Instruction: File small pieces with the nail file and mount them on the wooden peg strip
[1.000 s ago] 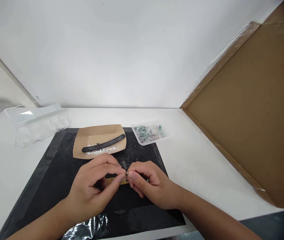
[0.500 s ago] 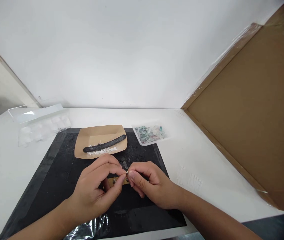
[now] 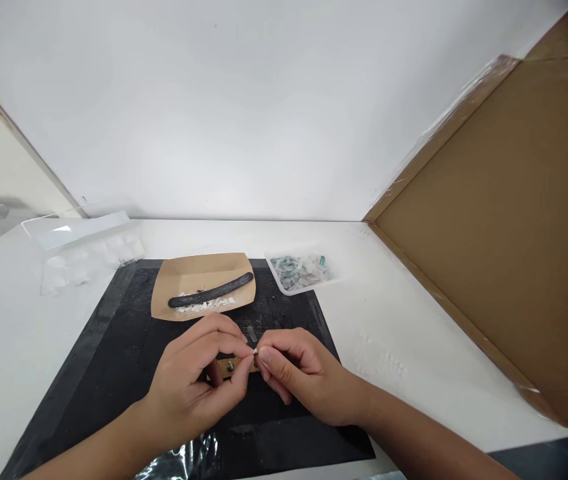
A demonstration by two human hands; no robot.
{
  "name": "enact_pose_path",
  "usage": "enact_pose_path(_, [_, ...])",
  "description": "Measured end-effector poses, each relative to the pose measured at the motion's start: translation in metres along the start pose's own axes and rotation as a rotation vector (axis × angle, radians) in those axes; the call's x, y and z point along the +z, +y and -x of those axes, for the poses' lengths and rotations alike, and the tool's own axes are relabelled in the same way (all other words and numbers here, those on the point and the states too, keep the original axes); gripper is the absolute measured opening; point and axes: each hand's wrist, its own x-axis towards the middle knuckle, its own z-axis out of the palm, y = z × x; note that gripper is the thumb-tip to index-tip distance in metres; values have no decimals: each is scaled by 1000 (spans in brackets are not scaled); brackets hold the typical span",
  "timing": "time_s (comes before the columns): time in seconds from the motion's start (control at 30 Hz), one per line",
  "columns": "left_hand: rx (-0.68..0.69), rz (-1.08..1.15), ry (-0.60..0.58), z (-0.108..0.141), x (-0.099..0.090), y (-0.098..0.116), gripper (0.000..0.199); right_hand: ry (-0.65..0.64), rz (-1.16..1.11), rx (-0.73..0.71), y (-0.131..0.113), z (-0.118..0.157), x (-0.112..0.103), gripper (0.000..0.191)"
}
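Observation:
My left hand (image 3: 204, 377) and my right hand (image 3: 304, 377) meet over the black mat, thumbs and forefingers pinched at the same spot. Between the fingertips shows a tiny whitish piece (image 3: 255, 351); its kind is too small to make out. Just below lies a narrow yellow-brown strip (image 3: 221, 367), partly hidden by my fingers, with a small shiny metallic piece (image 3: 231, 366) on it. A small clear flat sliver (image 3: 251, 333) rests on the mat just beyond my fingertips.
A brown paper tray (image 3: 179, 267) holds a curved black stick (image 3: 211, 292) and white flakes. Right of it, a white tub (image 3: 291, 291) contains many small clear and greenish pieces. A clear compartment box (image 3: 89, 257) stands left. The black mat (image 3: 99, 373) lies beneath; cardboard (image 3: 489, 233) leans at right.
Both hands stay pinched together in nearly the same place. The whole view has shifted slightly, and the whitish piece shows a little more between the fingertips.

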Motion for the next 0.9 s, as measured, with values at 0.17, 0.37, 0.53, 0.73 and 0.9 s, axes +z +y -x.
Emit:
enact_pose_path(0.17, [27,-25,0,2,2,-1,19,-4,-3,0,0,0,0,42])
enact_pose_path(0.37, [2,33,-44,3,-1,0,24,-9,17,-21,1,0,-1,42])
enact_pose_path(0.53, [-115,236,-123,1,-5,3,17,-39,33,-72,3,1,-2,41])
enact_pose_path(0.73, [-188,405,-210,-6,-9,3,6,-108,105,-171,1,2,-4,36])
enact_pose_path(0.9, [-255,503,-339,-9,-13,-2,4,-124,179,-249,-2,1,-5,36])
